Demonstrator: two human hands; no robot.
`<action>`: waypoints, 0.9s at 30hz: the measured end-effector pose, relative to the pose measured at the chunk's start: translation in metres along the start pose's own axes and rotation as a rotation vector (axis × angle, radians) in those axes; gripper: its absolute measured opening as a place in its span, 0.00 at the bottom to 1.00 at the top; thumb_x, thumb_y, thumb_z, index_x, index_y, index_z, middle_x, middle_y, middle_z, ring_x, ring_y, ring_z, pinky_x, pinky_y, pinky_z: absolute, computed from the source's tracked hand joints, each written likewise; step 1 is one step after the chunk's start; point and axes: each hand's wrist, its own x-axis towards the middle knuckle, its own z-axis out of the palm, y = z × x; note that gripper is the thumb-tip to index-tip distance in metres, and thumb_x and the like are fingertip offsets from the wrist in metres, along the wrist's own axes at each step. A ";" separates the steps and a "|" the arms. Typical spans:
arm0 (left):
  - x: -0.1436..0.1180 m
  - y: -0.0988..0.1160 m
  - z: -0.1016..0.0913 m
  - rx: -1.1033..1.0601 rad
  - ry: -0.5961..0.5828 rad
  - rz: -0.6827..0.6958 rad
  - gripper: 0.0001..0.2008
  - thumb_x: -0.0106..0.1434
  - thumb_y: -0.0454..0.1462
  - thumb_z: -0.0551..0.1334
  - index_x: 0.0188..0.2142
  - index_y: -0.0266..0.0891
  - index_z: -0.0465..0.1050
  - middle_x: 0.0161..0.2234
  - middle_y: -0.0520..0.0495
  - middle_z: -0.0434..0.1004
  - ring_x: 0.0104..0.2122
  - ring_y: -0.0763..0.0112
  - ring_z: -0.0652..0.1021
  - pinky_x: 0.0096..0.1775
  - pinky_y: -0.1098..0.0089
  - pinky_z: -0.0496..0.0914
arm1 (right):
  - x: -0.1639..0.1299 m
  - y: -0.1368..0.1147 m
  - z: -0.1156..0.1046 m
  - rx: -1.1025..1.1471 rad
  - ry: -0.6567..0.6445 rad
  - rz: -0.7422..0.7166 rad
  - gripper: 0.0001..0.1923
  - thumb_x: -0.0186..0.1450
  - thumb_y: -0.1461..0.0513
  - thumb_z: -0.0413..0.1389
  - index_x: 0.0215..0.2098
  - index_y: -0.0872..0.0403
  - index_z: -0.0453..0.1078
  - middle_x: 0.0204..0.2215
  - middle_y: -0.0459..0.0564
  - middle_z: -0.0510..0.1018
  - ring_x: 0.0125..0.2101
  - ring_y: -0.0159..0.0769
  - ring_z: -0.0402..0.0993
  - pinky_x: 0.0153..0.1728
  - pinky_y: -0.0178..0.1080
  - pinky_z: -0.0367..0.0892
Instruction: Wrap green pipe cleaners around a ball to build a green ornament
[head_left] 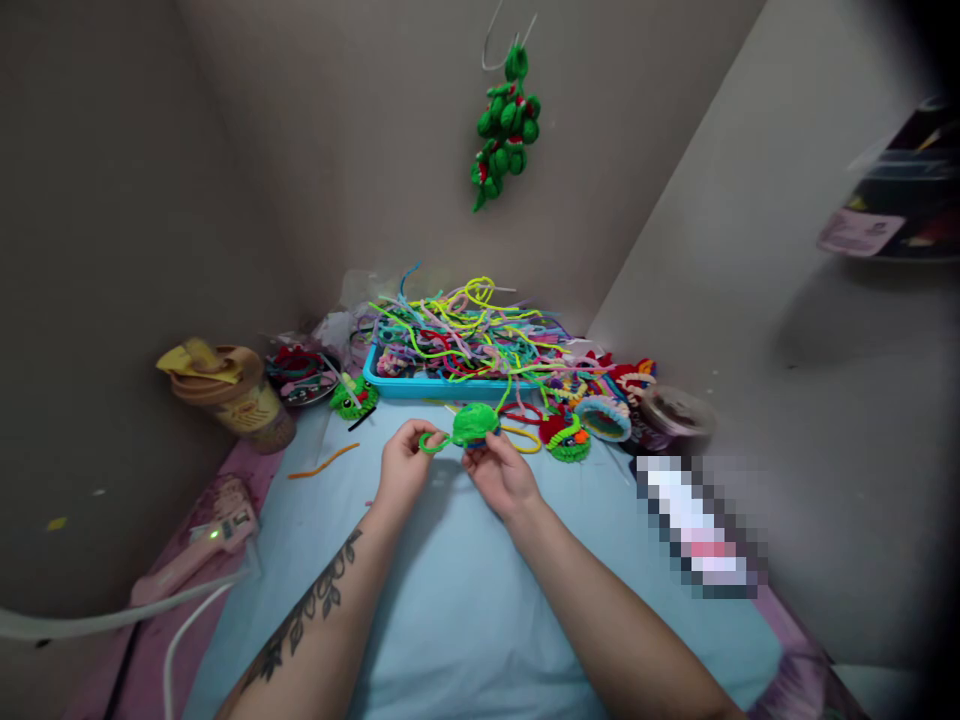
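Note:
My left hand pinches a green pipe-cleaner loop that sticks out from a round green pipe-cleaner ball. My right hand holds the ball from below and the right. Both hands hover just above the light blue table cover, in front of a blue tray heaped with pipe cleaners of many colours.
An orange pipe cleaner lies left of my hands. Finished pipe-cleaner figures sit right of the tray, a green one to its left. A lidded cup and a pink glue gun stand at left. A green ornament hangs on the wall.

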 end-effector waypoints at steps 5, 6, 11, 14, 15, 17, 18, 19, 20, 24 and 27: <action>-0.002 0.005 0.006 -0.171 -0.004 -0.103 0.11 0.46 0.39 0.67 0.27 0.37 0.68 0.25 0.52 0.72 0.25 0.75 0.71 0.30 0.74 0.65 | -0.001 0.001 0.001 0.014 0.014 0.028 0.06 0.52 0.65 0.60 0.29 0.52 0.69 0.21 0.41 0.78 0.21 0.28 0.71 0.25 0.33 0.68; -0.003 0.007 0.007 -0.188 0.009 -0.126 0.12 0.45 0.39 0.68 0.27 0.37 0.68 0.24 0.53 0.72 0.24 0.76 0.71 0.29 0.75 0.64 | -0.001 0.001 0.001 0.014 0.015 0.032 0.06 0.52 0.65 0.61 0.29 0.53 0.69 0.21 0.41 0.78 0.21 0.28 0.71 0.25 0.32 0.68; -0.005 0.006 0.009 -0.273 0.081 -0.308 0.15 0.42 0.39 0.69 0.29 0.37 0.67 0.18 0.56 0.68 0.18 0.80 0.67 0.21 0.79 0.55 | -0.002 0.003 0.002 0.000 0.002 0.030 0.07 0.51 0.66 0.62 0.28 0.53 0.70 0.21 0.41 0.78 0.21 0.27 0.72 0.26 0.31 0.68; -0.003 0.002 0.007 -0.387 0.113 -0.418 0.17 0.40 0.36 0.69 0.29 0.37 0.67 0.19 0.57 0.68 0.18 0.82 0.66 0.20 0.80 0.54 | -0.003 0.004 0.003 -0.017 -0.008 0.023 0.08 0.51 0.66 0.62 0.29 0.53 0.70 0.21 0.42 0.78 0.21 0.27 0.73 0.26 0.31 0.69; -0.002 0.001 0.007 -0.420 0.122 -0.440 0.17 0.39 0.35 0.69 0.29 0.37 0.66 0.19 0.57 0.67 0.17 0.82 0.66 0.19 0.80 0.54 | -0.004 0.005 0.003 -0.023 -0.006 0.023 0.08 0.51 0.66 0.62 0.29 0.53 0.70 0.21 0.42 0.78 0.22 0.28 0.73 0.26 0.31 0.69; -0.001 0.000 0.006 -0.458 0.126 -0.453 0.17 0.38 0.34 0.68 0.29 0.37 0.66 0.19 0.57 0.67 0.17 0.83 0.65 0.19 0.80 0.55 | -0.004 0.005 0.003 -0.033 0.000 0.025 0.08 0.51 0.67 0.62 0.29 0.53 0.69 0.21 0.43 0.78 0.22 0.28 0.74 0.26 0.31 0.69; -0.001 0.001 0.006 -0.463 0.120 -0.448 0.17 0.38 0.34 0.68 0.29 0.37 0.65 0.19 0.57 0.67 0.17 0.83 0.64 0.19 0.81 0.55 | -0.004 0.005 0.003 -0.038 0.001 0.026 0.08 0.51 0.67 0.62 0.29 0.53 0.69 0.22 0.43 0.78 0.22 0.28 0.74 0.26 0.31 0.70; -0.001 0.001 0.006 -0.461 0.106 -0.440 0.17 0.38 0.34 0.68 0.29 0.37 0.65 0.19 0.58 0.67 0.17 0.84 0.64 0.19 0.81 0.55 | -0.004 0.005 0.004 -0.040 0.000 0.027 0.08 0.51 0.66 0.62 0.29 0.53 0.69 0.22 0.43 0.79 0.22 0.28 0.74 0.26 0.31 0.70; -0.001 0.002 0.006 -0.456 0.086 -0.434 0.17 0.38 0.34 0.69 0.29 0.37 0.65 0.19 0.58 0.67 0.16 0.84 0.63 0.19 0.81 0.54 | -0.005 0.005 0.004 -0.040 -0.002 0.028 0.08 0.51 0.66 0.62 0.30 0.53 0.69 0.22 0.43 0.79 0.23 0.29 0.75 0.26 0.31 0.70; -0.002 0.003 0.005 -0.427 0.003 -0.457 0.18 0.39 0.36 0.69 0.30 0.38 0.64 0.17 0.59 0.65 0.15 0.84 0.61 0.18 0.81 0.51 | -0.004 0.004 0.004 -0.024 -0.006 0.021 0.08 0.52 0.66 0.62 0.30 0.53 0.69 0.22 0.43 0.79 0.23 0.29 0.75 0.26 0.32 0.71; -0.003 0.001 0.005 -0.359 -0.020 -0.433 0.16 0.41 0.37 0.69 0.30 0.38 0.66 0.17 0.59 0.64 0.15 0.83 0.61 0.19 0.80 0.51 | -0.004 0.003 0.004 -0.014 -0.002 0.025 0.07 0.52 0.66 0.61 0.29 0.53 0.69 0.22 0.42 0.79 0.22 0.29 0.75 0.26 0.31 0.71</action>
